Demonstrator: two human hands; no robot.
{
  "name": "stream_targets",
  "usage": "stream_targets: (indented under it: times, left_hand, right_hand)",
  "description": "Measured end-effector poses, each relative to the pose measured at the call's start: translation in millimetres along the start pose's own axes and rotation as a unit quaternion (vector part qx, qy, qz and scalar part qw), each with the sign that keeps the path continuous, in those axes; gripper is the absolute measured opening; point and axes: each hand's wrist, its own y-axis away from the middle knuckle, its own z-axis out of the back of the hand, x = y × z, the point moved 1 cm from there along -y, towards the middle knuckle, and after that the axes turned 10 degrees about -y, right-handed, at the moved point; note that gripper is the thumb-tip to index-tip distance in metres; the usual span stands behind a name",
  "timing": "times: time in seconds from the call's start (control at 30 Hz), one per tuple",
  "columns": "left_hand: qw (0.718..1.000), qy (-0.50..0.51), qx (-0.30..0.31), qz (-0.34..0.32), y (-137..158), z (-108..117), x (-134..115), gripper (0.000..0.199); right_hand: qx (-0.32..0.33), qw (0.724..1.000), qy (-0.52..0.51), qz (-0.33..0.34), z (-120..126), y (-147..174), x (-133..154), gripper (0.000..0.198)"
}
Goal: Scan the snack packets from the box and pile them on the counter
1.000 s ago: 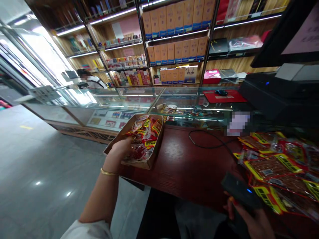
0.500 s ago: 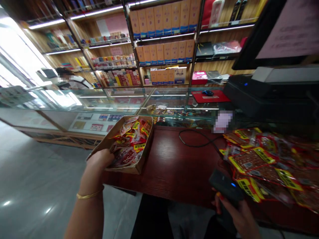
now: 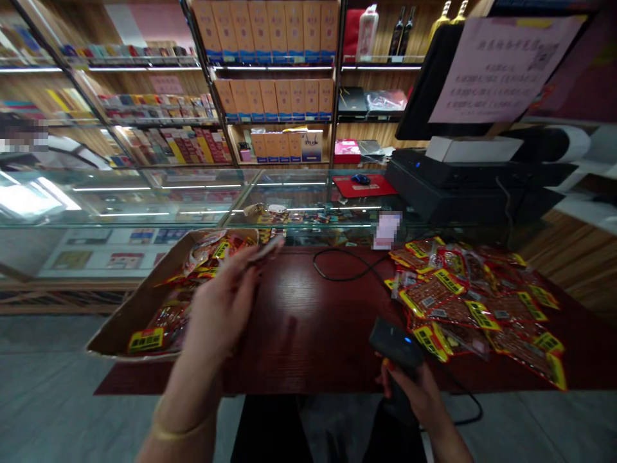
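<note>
My right hand is wrapped round the handle of a black barcode scanner, on which a blue light glows. My left hand, blurred by motion, pinches a thin snack packet seen almost edge-on, its print unreadable. Behind and left of that hand, a cardboard box holds several red and yellow snack packets; the wrist partly covers its right side. Right of the scanner, a loose pile of similar flat packets lies on the dark red wooden counter.
A black cable loops over the counter. Behind stand a glass display case, a phone-like pinkish thing, a mouse on a red mat, and a monitor. Another person is at the far left.
My left hand has lifted out of the box and moved right with a packet in it. My right hand still holds the scanner. The view has turned to the right.
</note>
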Motion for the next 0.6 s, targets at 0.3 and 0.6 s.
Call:
stream_targets:
  times: [0.3, 0.6]
  left_hand:
    - [0.872, 0.376, 0.315, 0.002, -31, -182, -36, 0.026]
    - [0.924, 0.285, 0.249, -0.061, -40, -187, -13, 0.057]
  right_hand:
    - [0.001, 1.0, 0.005, 0.015, 3, -2, -5, 0.042]
    - [-0.019, 0.997, 0.075, 0.023, 3, -2, -13, 0.044]
